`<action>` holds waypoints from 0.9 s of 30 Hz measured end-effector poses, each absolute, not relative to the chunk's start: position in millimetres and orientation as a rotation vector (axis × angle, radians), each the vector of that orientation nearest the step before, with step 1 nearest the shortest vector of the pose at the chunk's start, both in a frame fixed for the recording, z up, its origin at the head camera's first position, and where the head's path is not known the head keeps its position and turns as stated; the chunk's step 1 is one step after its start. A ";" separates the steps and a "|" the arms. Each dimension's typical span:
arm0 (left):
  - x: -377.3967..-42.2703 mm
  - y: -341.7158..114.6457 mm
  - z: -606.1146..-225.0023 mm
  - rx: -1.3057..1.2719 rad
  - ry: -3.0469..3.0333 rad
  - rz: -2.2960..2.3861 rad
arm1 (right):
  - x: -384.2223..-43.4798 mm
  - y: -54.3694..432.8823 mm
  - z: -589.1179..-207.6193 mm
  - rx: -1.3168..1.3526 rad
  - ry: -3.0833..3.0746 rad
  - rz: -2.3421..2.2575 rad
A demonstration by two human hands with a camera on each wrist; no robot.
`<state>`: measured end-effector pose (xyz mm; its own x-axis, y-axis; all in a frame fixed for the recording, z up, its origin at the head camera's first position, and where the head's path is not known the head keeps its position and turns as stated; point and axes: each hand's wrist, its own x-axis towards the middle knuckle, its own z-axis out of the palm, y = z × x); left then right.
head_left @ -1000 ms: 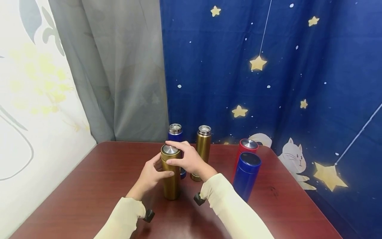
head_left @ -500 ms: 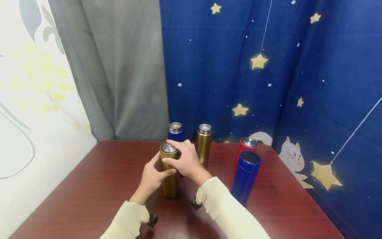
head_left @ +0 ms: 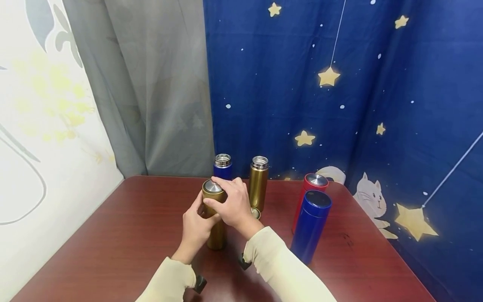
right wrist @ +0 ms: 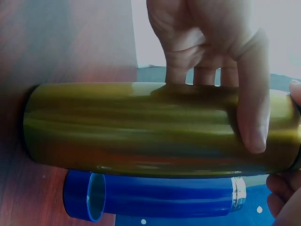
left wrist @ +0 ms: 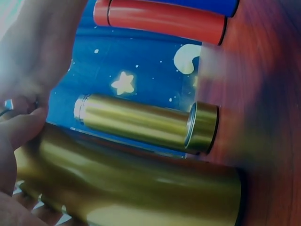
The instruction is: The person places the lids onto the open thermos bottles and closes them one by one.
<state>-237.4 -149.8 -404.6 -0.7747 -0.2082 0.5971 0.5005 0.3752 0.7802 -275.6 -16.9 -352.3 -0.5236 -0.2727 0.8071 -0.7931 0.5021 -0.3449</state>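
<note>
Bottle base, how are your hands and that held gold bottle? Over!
Left hand around held gold bottle, right hand on its lid. Upright, lid on. Open blue bottle and open gold bottle behind, nothing visibly blocking.

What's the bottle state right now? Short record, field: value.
left grip: round the near gold bottle
right grip: on its lid
lid seating: on top; tightness can't be told
open: rear gold bottle, rear blue bottle
loose lids: gold cap and blue cap, each at the foot of the open bottle of its colour
lids on, untouched: red bottle, front blue bottle
surface: reddish-brown table
</note>
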 end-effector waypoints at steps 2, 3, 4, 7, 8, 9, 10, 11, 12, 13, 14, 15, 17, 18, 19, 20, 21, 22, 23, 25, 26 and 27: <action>-236.9 -149.0 -404.3 -0.243 -2.008 -1.417 | -275.2 -17.3 -351.9 0.867 -2.042 0.963; -237.1 -149.2 -404.1 -0.241 -2.007 -1.410 | -275.3 -17.4 -351.4 0.870 -2.041 0.969; -237.5 -149.4 -403.6 -0.240 -2.010 -1.405 | -275.4 -17.4 -350.6 0.874 -2.044 0.977; -239.4 -150.4 -402.0 -0.240 -2.025 -1.419 | -276.2 -16.9 -348.7 0.883 -2.065 1.012; -239.9 -150.8 -401.9 -0.243 -2.029 -1.432 | -276.3 -16.5 -348.5 0.889 -2.075 1.031; -240.3 -151.2 -402.2 -0.245 -2.035 -1.440 | -276.4 -15.9 -348.9 0.893 -2.090 1.052; -240.5 -151.4 -402.7 -0.242 -2.043 -1.449 | -276.4 -15.3 -350.1 0.892 -2.109 1.080; -240.6 -151.6 -403.6 -0.239 -2.048 -1.460 | -276.4 -14.7 -351.5 0.887 -2.127 1.108; -240.5 -151.6 -404.7 -0.237 -2.052 -1.467 | -276.5 -14.0 -353.4 0.880 -2.142 1.138; -240.5 -151.3 -405.7 -0.233 -2.053 -1.475 | -277.0 -13.5 -355.5 0.870 -2.155 1.164; -240.7 -151.0 -406.7 -0.230 -2.054 -1.477 | -277.4 -13.0 -357.8 0.857 -2.166 1.191; -240.7 -150.6 -407.5 -0.228 -2.053 -1.480 | -277.8 -12.7 -359.9 0.840 -2.175 1.217; -241.0 -149.9 -408.0 -0.234 -2.043 -1.483 | -277.9 -12.5 -362.8 0.813 -2.179 1.261; -241.2 -149.7 -408.2 -0.237 -2.037 -1.485 | -277.8 -12.5 -363.8 0.806 -2.178 1.280; -241.2 -149.6 -408.2 -0.239 -2.032 -1.488 | -277.6 -12.5 -364.7 0.801 -2.176 1.299; -241.5 -149.9 -408.8 -0.240 -2.029 -1.489 | -277.1 -12.5 -365.4 0.798 -2.174 1.317; -241.8 -150.3 -409.2 -0.242 -2.027 -1.491 | -276.7 -12.5 -366.0 0.796 -2.175 1.333; -242.0 -150.6 -409.6 -0.241 -2.026 -1.493 | -276.3 -12.5 -366.7 0.795 -2.173 1.346; -242.2 -151.1 -409.7 -0.237 -2.027 -1.494 | -276.1 -12.4 -367.4 0.792 -2.173 1.355; -242.4 -151.8 -409.3 -0.224 -2.034 -1.493 | -275.9 -12.2 -369.5 0.790 -2.168 1.371; -242.2 -152.0 -408.5 -0.217 -2.037 -1.494 | -275.9 -12.1 -370.7 0.792 -2.163 1.372; -241.7 -152.1 -407.3 -0.211 -2.039 -1.493 | -275.9 -12.0 -372.1 0.791 -2.160 1.377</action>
